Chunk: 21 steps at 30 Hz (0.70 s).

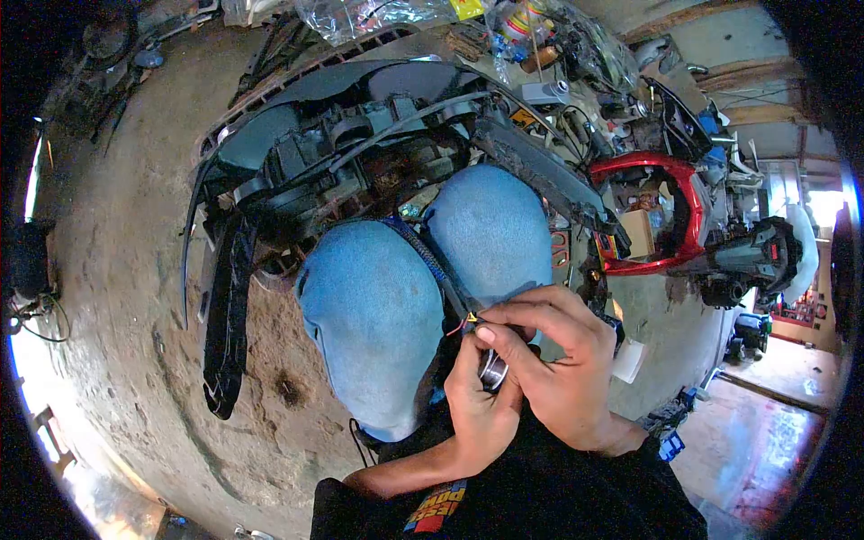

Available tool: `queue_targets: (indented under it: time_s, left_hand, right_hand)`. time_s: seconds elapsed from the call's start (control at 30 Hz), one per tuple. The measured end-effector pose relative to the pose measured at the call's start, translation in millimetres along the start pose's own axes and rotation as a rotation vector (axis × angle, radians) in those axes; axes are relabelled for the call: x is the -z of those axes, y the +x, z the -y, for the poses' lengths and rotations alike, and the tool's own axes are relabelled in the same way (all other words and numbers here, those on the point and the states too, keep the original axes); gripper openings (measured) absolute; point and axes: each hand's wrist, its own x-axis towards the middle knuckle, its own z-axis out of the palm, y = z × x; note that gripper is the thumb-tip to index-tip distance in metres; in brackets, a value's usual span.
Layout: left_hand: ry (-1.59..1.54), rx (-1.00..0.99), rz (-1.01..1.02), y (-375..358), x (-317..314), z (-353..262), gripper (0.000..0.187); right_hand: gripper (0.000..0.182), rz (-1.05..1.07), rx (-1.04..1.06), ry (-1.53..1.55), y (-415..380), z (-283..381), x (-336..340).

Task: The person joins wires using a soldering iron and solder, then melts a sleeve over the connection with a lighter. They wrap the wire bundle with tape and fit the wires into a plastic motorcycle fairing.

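Observation:
Close together in front of my knees, both hands work at thin wires (459, 326), which look red and yellow at their ends. My left hand (481, 405) is closed, its thumb and finger near the wire ends. A small round spool with silvery windings (493, 369) sits in its grasp, partly hidden by the fingers. My right hand (565, 373) pinches at the wire ends from the right with thumb and forefinger. A dark braided cable sleeve (423, 255) runs between my jeans-covered knees (373, 315) toward the hands.
A large dark plastic vehicle panel (360, 135) curves around the front of my knees. To the right lie a red frame-shaped part (693, 211), a cardboard box (637, 234) and a motor-like part (733, 274). Plastic bags (360, 20) and loose parts crowd the back. The concrete floor (144, 270) is stained.

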Motion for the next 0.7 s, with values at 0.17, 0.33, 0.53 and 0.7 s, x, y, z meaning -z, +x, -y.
queue_targets:
  time_s: [0.17, 0.33, 0.53, 0.7]
  left_hand:
    - [-0.007, -0.003, -0.031, -2, -1, 5, 0.03]
    - [0.037, -0.02, -0.078, -1, -7, -4, 0.015]
    - [-0.079, 0.027, -0.086, -6, -5, 9, 0.019]
    - [-0.056, -0.015, -0.11, -3, -8, 3, 0.019]
  right_hand:
    - [0.019, -0.044, -0.015, -0.089, -3, 4, -1]
    - [0.018, -0.046, -0.14, -0.027, -8, 6, 7]
    - [0.017, -0.122, -0.025, -0.068, -12, -3, 0]
    - [0.018, -0.12, 0.022, -0.069, -10, -5, 0]
